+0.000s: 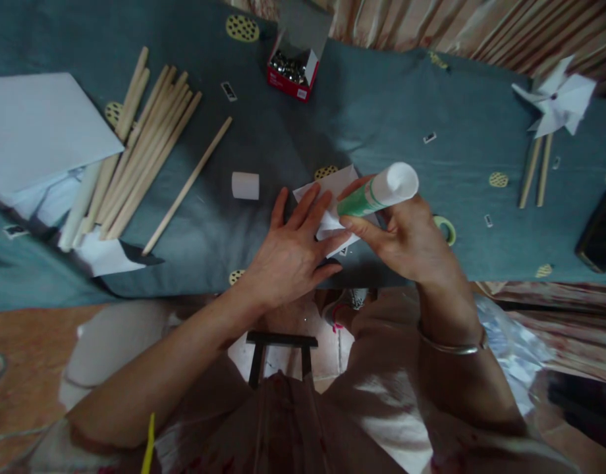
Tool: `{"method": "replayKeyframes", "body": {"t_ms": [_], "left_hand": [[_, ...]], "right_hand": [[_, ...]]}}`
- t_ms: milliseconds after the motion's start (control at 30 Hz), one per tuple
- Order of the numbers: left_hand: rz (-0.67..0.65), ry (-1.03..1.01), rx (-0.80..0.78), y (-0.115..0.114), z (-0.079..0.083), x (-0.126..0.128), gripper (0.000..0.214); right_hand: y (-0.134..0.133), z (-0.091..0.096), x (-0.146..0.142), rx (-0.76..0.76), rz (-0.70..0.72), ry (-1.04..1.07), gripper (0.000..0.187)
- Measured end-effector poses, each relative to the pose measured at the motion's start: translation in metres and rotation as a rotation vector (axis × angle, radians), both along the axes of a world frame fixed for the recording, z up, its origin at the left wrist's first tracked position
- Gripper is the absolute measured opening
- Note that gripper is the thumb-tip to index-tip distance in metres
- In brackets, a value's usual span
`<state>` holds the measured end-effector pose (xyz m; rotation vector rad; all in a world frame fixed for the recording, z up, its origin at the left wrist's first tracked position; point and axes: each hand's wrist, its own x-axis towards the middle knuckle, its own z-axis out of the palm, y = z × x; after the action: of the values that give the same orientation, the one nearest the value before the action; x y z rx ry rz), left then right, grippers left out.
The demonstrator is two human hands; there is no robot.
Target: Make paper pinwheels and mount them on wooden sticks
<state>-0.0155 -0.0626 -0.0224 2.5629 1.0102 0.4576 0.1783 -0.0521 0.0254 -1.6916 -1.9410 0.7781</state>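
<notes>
While no lettering reads, your right hand [406, 240] fingers grip the green-white glue stick [379, 191], its long axis slanting, nozzle toward your left hand [290, 247], fingers spread flat on folded paper [332, 184].

- My left hand [290, 253] lies flat, palm down, fingers spread forward.
- My right hand [406, 240] is closed in a grip, wrist bent, forearm reaching up from below.
</notes>
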Motion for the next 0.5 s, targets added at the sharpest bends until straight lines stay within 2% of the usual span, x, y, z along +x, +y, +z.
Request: {"method": "replayKeyframes", "body": {"t_ms": [200, 500], "left_hand": [[-0.002, 0.007, -0.017, 0.0001, 0.0002, 0.0003, 0.051], [0.003, 0.021, -0.004, -0.0007, 0.0014, 0.0012, 0.053]], "right_hand": [[0.0014, 0.0051, 0.0035, -0.02, 0.052, -0.041, 0.021], [-0.0056, -0.0005, -0.0029, 0.015, -0.019, -0.007, 0.019]]}}
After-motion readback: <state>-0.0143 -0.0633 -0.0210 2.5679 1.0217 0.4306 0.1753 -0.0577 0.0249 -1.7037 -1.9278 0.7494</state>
